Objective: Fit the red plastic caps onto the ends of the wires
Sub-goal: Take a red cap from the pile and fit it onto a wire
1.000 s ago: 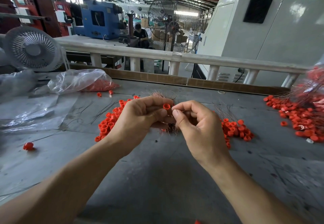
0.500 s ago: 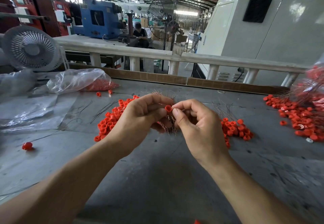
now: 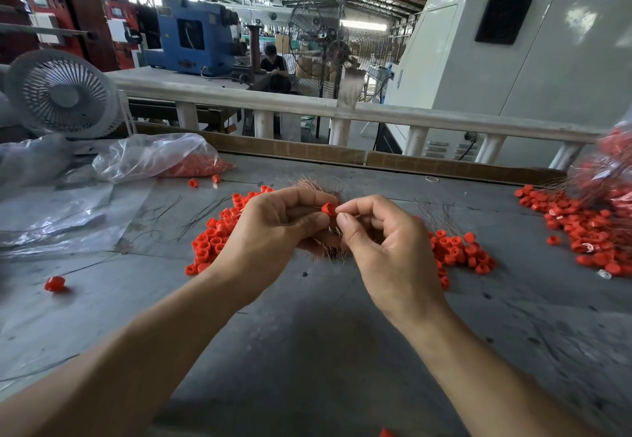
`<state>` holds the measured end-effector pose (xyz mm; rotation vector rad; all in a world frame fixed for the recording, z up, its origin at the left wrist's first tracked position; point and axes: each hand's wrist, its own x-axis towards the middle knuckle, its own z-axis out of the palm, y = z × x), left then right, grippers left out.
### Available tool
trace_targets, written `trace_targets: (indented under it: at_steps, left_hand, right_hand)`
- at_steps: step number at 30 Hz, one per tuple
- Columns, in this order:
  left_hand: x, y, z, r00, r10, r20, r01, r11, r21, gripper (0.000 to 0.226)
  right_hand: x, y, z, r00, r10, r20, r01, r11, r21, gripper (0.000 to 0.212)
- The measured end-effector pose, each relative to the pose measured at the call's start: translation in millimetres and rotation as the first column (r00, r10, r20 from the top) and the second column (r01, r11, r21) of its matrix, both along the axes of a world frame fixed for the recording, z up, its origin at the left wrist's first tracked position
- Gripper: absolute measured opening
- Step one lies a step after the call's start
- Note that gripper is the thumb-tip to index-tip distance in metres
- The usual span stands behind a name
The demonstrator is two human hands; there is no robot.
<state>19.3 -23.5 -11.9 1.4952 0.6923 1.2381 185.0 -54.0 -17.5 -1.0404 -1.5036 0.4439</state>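
My left hand (image 3: 273, 228) pinches a small red cap (image 3: 329, 209) between thumb and forefinger above the grey table (image 3: 307, 351). A bundle of thin copper wires (image 3: 326, 248) sticks out below and behind that hand. My right hand (image 3: 383, 241) meets it from the right, its thumb and forefinger pinched at the cap; what they hold is too thin to see. Loose red caps lie in a pile left of my hands (image 3: 215, 241) and another pile to the right (image 3: 461, 252).
A clear plastic bag of red caps (image 3: 154, 159) lies at the back left beside a white fan (image 3: 61, 94). Capped wires and more caps (image 3: 588, 231) are heaped at the right edge. Stray caps (image 3: 54, 283) and dark wires (image 3: 198, 217) dot the table.
Both hands stay together at the same spot. The cap between my left fingertips has turned slightly and sits closer to my right fingertips.
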Motion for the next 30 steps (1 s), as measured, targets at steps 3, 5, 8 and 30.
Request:
trace_targets:
  at_steps: [3,5,8,30]
  left_hand:
    - [0.0,1.8,-0.5,1.0,0.007,0.004,-0.006,1.0,-0.02,0.02]
    - [-0.3,3.1,-1.3,1.0,0.011,-0.004,-0.011,1.0,-0.025,0.02]
    - [-0.4,4.3,-2.3,1.0,0.014,-0.009,-0.014,0.999,-0.033,0.02]
    - [-3.1,3.2,-3.2,0.994,0.026,-0.11,-0.029,0.999,-0.022,0.021]
  right_hand:
    - [-0.5,-0.6,0.5,1.0,0.007,0.004,-0.007,1.0,0.0,0.011]
    - [-0.3,-0.9,1.0,1.0,0.011,0.006,-0.011,1.0,-0.001,0.011]
    - [-0.1,-1.0,0.9,1.0,0.016,0.004,-0.016,1.0,-0.011,0.011]
    - [0.7,-1.4,-2.8,0.999,0.009,0.052,-0.005,0.997,-0.074,0.012]
